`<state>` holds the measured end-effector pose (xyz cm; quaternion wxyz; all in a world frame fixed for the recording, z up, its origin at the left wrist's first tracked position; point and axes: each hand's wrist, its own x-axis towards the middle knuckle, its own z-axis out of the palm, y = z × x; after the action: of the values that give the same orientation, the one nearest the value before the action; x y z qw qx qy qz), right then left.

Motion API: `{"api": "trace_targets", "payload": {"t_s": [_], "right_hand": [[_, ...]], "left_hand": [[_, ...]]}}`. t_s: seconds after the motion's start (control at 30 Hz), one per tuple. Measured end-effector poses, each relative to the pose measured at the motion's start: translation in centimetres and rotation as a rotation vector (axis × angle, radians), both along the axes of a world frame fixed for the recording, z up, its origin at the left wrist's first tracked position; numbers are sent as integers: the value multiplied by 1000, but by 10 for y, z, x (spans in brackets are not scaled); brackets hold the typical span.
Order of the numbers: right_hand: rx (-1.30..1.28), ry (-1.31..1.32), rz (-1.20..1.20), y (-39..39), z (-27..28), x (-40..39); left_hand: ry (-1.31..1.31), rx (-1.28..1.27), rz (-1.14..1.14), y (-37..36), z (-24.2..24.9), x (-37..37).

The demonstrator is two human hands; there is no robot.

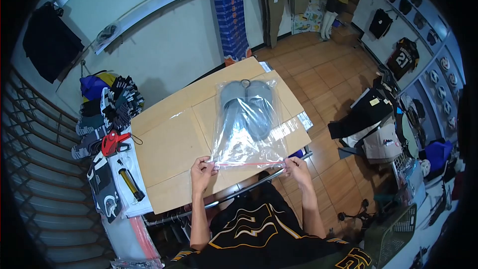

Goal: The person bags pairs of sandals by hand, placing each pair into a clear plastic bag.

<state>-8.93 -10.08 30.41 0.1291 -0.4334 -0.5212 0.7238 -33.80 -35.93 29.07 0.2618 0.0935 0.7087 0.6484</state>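
A clear plastic bag [224, 149] with a red strip along its near edge lies on the cardboard-topped table [169, 169]. Inside it is a pair of grey slippers [249, 107], with a dark ring showing at their far end. My left hand [202, 174] pinches the bag's near left corner. At the near right corner, the fingers of my right hand [297, 170] are closed on the bag too. The red-striped edge is stretched nearly straight between both hands.
Left of the cardboard are piled socks [119, 102], a red tool [114, 143] and a black and yellow pump [131, 184]. A metal rail [239, 192] runs along the near edge. Folded clothes [366, 117] and a green basket [396, 234] stand to the right.
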Motion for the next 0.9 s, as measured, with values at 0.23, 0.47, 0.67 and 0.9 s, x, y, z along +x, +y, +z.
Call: {"api": "trace_targets", "payload": {"t_s": [0.23,0.47,0.67,0.9], "right_hand": [[-45,48,-44,-9,-7,6],[14,67,-60,-14,-12,6],[126,42,-44,-20,-15,3],[67,24,-104,-27,-16,1]], "left_hand": [[2,44,6,-4,-4,1],[-25,115,5,-5,-3,2],[-5,210,33,-5,-5,6],[1,233,58,-5,-12,5]]}}
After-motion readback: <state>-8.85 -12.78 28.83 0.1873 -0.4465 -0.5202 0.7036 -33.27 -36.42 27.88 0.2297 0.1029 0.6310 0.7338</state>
